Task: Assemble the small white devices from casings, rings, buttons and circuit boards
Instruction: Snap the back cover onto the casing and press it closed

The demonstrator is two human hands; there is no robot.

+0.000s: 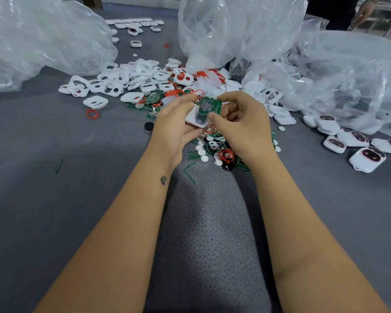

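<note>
My left hand (172, 123) grips a white casing (195, 119) from its left side, held above the table's middle. My right hand (242, 123) pinches a green circuit board (209, 107) with a round silver coin cell on it, and holds it tilted over the casing's upper end. Behind the hands lies a heap of white casings (122, 80), red rings (92, 114) and green boards (145, 102). Small white round buttons (203, 154) and more boards are scattered just below my hands.
Several finished white devices (368, 159) with dark windows lie at the right. Large clear plastic bags (43, 37) stand at the back left, back middle and right. More white devices (136, 24) sit in rows at the far back. Another person's hand (362, 15) shows at top right.
</note>
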